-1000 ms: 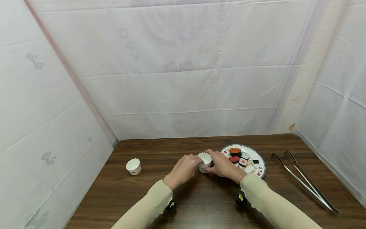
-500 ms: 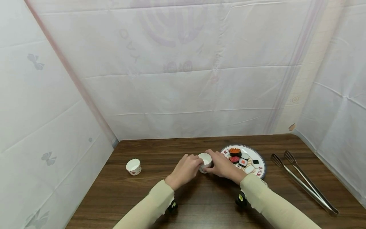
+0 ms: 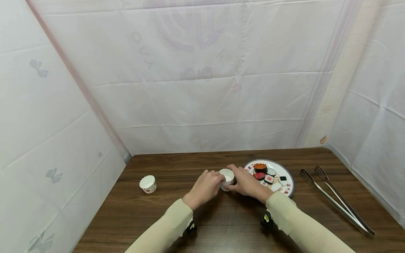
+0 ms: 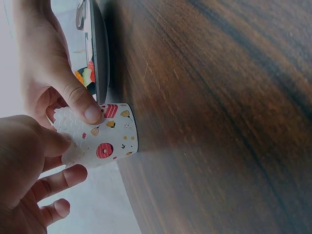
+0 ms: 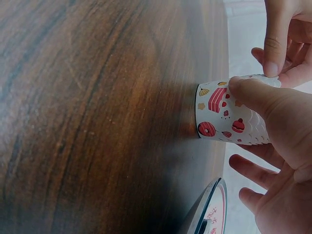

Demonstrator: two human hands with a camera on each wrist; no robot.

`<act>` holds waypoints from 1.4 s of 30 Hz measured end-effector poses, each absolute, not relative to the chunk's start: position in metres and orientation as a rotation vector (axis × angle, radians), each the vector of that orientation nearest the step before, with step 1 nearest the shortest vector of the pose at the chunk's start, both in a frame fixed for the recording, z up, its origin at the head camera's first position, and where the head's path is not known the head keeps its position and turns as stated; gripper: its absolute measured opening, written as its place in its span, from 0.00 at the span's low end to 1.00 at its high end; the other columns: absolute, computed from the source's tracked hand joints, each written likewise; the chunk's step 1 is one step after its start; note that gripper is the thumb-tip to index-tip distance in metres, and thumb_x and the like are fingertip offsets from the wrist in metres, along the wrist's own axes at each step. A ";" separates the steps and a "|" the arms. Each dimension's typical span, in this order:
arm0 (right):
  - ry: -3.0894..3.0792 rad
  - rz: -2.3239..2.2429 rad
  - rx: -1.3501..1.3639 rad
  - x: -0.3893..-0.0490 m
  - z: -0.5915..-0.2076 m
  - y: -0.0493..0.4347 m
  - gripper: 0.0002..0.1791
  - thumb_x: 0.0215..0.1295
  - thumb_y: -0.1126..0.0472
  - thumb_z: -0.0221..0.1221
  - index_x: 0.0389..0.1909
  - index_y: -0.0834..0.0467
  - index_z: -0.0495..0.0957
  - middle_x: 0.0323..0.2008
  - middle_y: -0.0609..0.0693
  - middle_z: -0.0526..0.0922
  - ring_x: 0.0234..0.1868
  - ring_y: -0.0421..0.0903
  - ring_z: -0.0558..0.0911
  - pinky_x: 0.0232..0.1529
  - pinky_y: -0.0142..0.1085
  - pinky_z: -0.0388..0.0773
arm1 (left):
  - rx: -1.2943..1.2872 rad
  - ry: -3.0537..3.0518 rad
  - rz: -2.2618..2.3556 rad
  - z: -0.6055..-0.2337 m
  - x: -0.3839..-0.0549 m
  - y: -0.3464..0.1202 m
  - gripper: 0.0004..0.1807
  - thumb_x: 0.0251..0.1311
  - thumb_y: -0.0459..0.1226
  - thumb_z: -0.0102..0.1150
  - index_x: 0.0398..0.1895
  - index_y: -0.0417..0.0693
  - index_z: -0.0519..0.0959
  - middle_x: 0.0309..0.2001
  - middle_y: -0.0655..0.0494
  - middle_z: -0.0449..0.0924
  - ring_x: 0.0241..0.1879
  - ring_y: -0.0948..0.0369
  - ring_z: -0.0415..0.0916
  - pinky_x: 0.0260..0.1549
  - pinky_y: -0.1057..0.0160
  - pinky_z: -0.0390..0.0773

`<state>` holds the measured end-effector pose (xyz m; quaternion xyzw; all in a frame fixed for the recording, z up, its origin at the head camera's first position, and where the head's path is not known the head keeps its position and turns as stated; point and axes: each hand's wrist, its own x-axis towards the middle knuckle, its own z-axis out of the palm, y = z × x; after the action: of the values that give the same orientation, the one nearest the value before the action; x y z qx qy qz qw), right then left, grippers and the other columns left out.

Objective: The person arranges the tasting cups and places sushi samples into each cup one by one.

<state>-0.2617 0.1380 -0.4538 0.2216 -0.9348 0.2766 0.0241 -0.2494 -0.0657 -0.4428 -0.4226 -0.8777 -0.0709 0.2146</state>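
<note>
A stack of white paper baking cups point(image 3: 226, 174), nested with their scalloped rims showing, stands upright on the table between my hands. Red and yellow sweets are printed on its side, plain in the left wrist view. My left hand point(image 3: 205, 188) pinches the upper rim with thumb and forefinger, its other fingers apart from the paper. From the other side my right hand point(image 3: 247, 182) holds the stack, thumb pressed on the printed wall point(image 5: 222, 109) and other fingers partly hidden behind it. Another baking cup point(image 3: 148, 184) stands by itself on the left.
Just right of my right hand lies a round plate point(image 3: 289, 177) with several sushi pieces point(image 3: 269, 179) on it. Metal tongs point(image 3: 340, 203) rest at the table's right side. White cloth walls point(image 3: 202, 105) border the wooden table point(image 3: 126, 218) at the back and sides.
My left wrist has shifted very slightly to the right over the first half second. Both hands stay on the stack of baking cups, and everything else is unmoved.
</note>
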 end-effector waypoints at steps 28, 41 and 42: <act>-2.885 0.883 0.604 -0.263 -0.457 0.136 0.56 0.54 0.50 0.78 0.77 0.58 0.55 0.51 0.62 0.81 0.51 0.57 0.81 0.49 0.52 0.80 | -1.179 -2.353 -0.226 -0.438 -0.253 -0.067 0.06 0.59 0.30 0.72 0.35 0.49 0.85 0.32 0.60 0.85 0.31 0.61 0.78 0.29 0.66 0.69; -2.874 0.901 0.629 -0.264 -0.458 0.137 0.54 0.57 0.52 0.77 0.77 0.60 0.56 0.53 0.61 0.81 0.52 0.55 0.82 0.52 0.52 0.80 | -1.171 -2.282 -0.470 -0.435 -0.253 -0.079 0.06 0.63 0.27 0.68 0.38 0.45 0.83 0.38 0.57 0.84 0.39 0.60 0.80 0.40 0.61 0.81; -2.871 0.897 0.633 -0.263 -0.458 0.137 0.53 0.56 0.52 0.77 0.76 0.61 0.57 0.52 0.61 0.81 0.51 0.55 0.82 0.51 0.52 0.80 | -1.164 -2.276 -0.480 -0.435 -0.252 -0.080 0.06 0.63 0.27 0.68 0.38 0.45 0.83 0.39 0.57 0.84 0.39 0.60 0.80 0.40 0.62 0.81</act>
<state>-0.2632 0.1366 -0.4575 0.2058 -0.9335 0.2916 0.0341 -0.2521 -0.0798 -0.4348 -0.4313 -0.8432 -0.1779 0.2672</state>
